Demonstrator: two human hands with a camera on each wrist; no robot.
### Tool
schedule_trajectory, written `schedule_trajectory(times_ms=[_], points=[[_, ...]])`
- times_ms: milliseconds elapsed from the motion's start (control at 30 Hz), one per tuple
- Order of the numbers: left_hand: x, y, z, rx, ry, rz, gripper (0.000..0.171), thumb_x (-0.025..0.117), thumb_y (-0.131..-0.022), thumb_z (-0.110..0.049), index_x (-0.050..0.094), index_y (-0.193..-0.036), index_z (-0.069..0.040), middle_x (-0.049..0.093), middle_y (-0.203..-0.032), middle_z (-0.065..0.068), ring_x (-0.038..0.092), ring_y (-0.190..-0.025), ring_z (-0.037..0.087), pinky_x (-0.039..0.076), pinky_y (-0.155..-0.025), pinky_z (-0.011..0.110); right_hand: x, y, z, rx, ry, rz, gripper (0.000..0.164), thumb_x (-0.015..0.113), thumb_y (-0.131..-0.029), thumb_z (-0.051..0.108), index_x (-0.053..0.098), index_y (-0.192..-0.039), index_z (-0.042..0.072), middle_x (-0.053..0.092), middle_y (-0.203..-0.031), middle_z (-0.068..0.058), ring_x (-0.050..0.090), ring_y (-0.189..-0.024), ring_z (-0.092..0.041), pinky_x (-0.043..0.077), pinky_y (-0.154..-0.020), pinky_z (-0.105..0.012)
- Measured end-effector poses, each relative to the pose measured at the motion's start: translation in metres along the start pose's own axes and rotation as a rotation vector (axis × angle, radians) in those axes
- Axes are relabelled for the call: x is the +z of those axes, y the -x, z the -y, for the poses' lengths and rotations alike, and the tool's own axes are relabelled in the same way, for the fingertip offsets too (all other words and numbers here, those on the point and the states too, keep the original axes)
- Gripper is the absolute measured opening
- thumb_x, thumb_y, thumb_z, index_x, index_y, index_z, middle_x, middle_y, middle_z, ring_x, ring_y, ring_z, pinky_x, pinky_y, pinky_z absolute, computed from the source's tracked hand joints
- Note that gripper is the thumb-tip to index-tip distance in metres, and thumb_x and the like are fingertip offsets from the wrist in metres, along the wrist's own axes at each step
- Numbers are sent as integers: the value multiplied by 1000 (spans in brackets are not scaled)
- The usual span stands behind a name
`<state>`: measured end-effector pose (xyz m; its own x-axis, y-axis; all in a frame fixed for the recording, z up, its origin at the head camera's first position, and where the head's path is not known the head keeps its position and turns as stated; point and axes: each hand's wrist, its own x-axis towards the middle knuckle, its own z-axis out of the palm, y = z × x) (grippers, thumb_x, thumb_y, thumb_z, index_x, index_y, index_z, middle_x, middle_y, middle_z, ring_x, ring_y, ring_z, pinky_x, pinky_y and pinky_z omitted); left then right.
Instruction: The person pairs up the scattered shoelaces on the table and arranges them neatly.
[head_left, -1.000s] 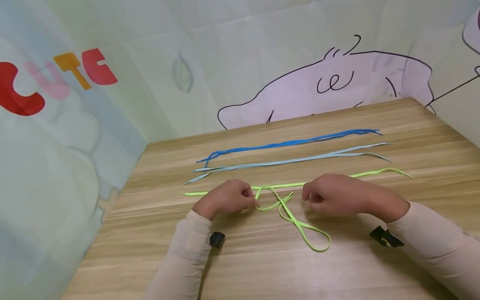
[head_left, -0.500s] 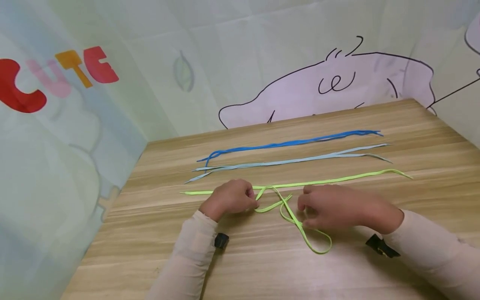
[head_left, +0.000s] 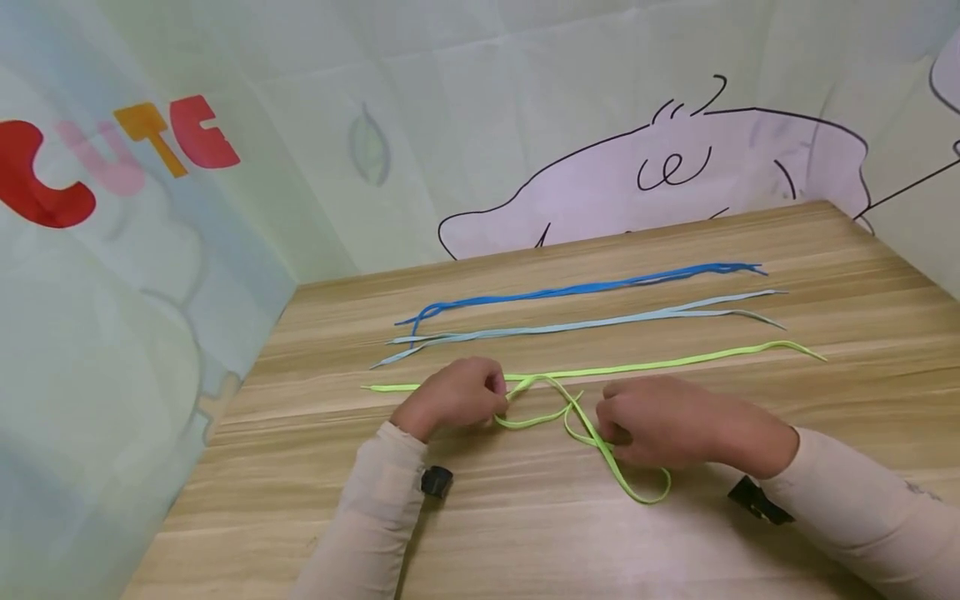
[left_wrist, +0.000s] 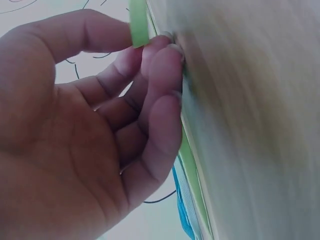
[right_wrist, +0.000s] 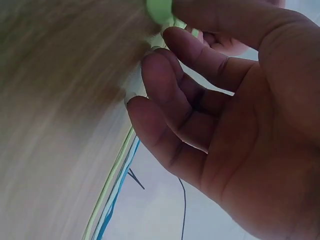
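In the head view my left hand (head_left: 457, 393) pinches a looped yellow-green shoelace (head_left: 534, 422) near its left bend. The left wrist view shows a strip of this lace (left_wrist: 139, 25) at the thumb and index fingertips. My right hand (head_left: 675, 421) is at the lace's right part, fingers curled, pinching it beside where its strands cross. In the right wrist view, green lace (right_wrist: 159, 10) shows at the thumb tip. Below the right hand a loose loop of it curves on the table. Just behind both hands lies a second yellow-green shoelace (head_left: 637, 367), stretched nearly straight.
Farther back on the wooden table (head_left: 525, 533), a pale blue pair of shoelaces (head_left: 555, 326) and a dark blue pair (head_left: 555, 292) lie stretched out, roughly parallel. A printed cloth backdrop (head_left: 315, 108) stands behind and left of the table.
My right hand has come down toward me from beside the straight lace to the looped one and taken hold there. The left hand has shifted slightly left, drawing its bend of lace along.
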<state>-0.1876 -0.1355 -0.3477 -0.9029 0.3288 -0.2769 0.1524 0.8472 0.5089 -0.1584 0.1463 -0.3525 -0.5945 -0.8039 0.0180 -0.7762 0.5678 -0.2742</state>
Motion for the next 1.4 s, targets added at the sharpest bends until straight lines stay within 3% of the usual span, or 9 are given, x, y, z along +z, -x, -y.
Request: schedule_trajectory(times_ms=[267, 467, 667, 933, 1233, 1400], points=[[-8, 2, 3, 55, 65, -60, 5, 67, -83, -11, 63, -86, -13, 64, -75, -1, 58, -67, 14, 45, -62, 29, 1, -1, -2, -10, -15, 31, 33, 69, -83, 10, 49, -63, 27, 42, -65, 14, 39, -60, -4, 35, -53, -23], [-14, 5, 5, 88, 114, -122, 8, 67, -82, -9, 63, -87, -14, 63, -81, -1, 57, -71, 15, 46, -64, 30, 1, -1, -2, -23, -12, 46, 31, 68, -76, 10, 47, -60, 26, 40, -63, 14, 36, -57, -3, 32, -49, -24], [-17, 4, 6, 96, 114, -133, 7, 67, -83, -9, 64, -87, -14, 63, -83, -1, 55, -74, 16, 45, -64, 30, 1, 1, -4, -16, -39, 7, 28, 65, -74, 8, 46, -66, 26, 40, -62, 15, 37, -56, -2, 33, -50, -23], [-19, 4, 8, 133, 163, -176, 5, 65, -88, -12, 66, -92, -15, 64, -88, -1, 56, -82, 18, 48, -71, 33, -4, 0, -7, -58, -61, -77, 28, 60, -82, 4, 49, -72, 28, 39, -64, 19, 39, -60, 0, 37, -55, -23], [-20, 4, 10, 194, 288, -249, 4, 63, -91, -9, 64, -95, -8, 62, -85, 5, 56, -78, 20, 47, -69, 34, -18, 3, -12, 35, -15, -124, 19, 60, -83, 5, 71, -94, 15, 65, -85, 12, 52, -69, -1, 51, -68, -30], [-23, 7, 13, 195, 380, -288, 4, 61, -95, -9, 62, -98, -6, 64, -88, 13, 63, -78, 23, 51, -71, 37, -25, 6, -18, 73, 2, -145, 17, 60, -89, 4, 72, -97, 12, 61, -74, 13, 46, -59, -1, 48, -63, -28]])
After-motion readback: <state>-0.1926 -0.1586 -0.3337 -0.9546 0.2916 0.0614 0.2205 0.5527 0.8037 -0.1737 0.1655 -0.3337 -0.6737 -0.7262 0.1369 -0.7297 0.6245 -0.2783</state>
